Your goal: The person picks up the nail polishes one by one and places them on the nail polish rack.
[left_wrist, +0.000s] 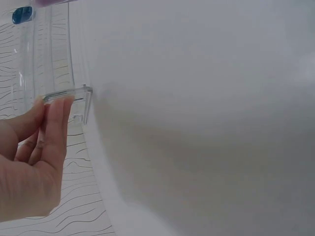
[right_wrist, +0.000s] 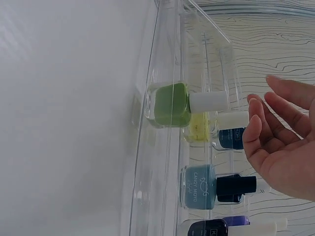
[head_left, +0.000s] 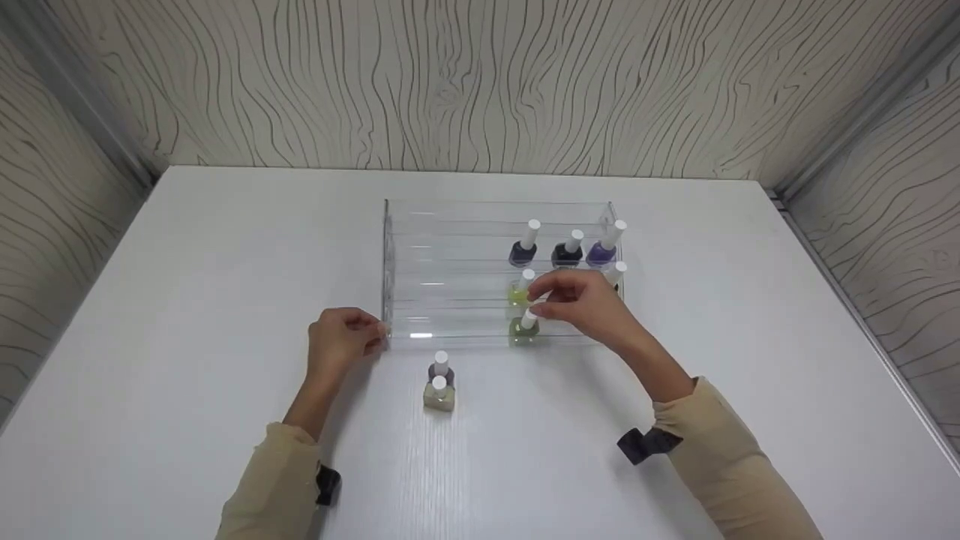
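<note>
A clear stepped acrylic rack stands on the white table. My left hand pinches its front left corner between thumb and fingers; the left wrist view shows the fingertips on the rack's edge. On the lowest step, a green nail polish bottle with a white cap stands upright. Just off that cap is my right hand, its fingers loosely bent and empty in the right wrist view. Behind the green bottle is a yellow nail polish bottle. The right hand partly hides the bottles beside it.
Two nail polish bottles stand on the table before the rack, a greyish purple one behind a pale one. Dark bottles and a purple one occupy a higher step. A light blue bottle has a black cap.
</note>
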The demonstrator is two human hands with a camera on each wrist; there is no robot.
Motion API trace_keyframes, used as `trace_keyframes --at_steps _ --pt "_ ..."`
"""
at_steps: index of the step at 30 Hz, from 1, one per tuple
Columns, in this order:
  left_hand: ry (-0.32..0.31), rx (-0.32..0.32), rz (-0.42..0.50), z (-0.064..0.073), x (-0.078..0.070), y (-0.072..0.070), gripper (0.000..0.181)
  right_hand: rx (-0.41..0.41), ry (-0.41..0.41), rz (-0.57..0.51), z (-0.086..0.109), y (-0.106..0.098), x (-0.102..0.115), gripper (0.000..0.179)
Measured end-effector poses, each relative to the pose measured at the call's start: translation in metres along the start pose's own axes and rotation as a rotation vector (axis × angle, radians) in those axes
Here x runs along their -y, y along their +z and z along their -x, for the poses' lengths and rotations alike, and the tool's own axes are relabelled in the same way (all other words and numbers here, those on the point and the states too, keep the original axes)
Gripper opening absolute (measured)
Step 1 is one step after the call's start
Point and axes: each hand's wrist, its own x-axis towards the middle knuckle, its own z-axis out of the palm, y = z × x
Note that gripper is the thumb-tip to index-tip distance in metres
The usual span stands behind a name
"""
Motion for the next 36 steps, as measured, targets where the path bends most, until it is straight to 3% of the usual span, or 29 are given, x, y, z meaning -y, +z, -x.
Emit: trace_keyframes --at_steps 4,17,36 --pt "-0.005 -0.001 -0.003 0.000 0.000 0.000 0.005 0.012 -0.004 -0.002 0.000 0.004 0.008 0.025" --pt "-0.004 0.004 -0.009 0.000 -0.002 -0.001 0.004 0.085 -0.122 -0.043 -0.005 0.025 0.012 0.022" --pt "0.008 -0.008 -0.032 0.002 -0.002 0.000 0.005 0.217 -0.134 -0.061 -0.005 0.069 0.010 0.020"
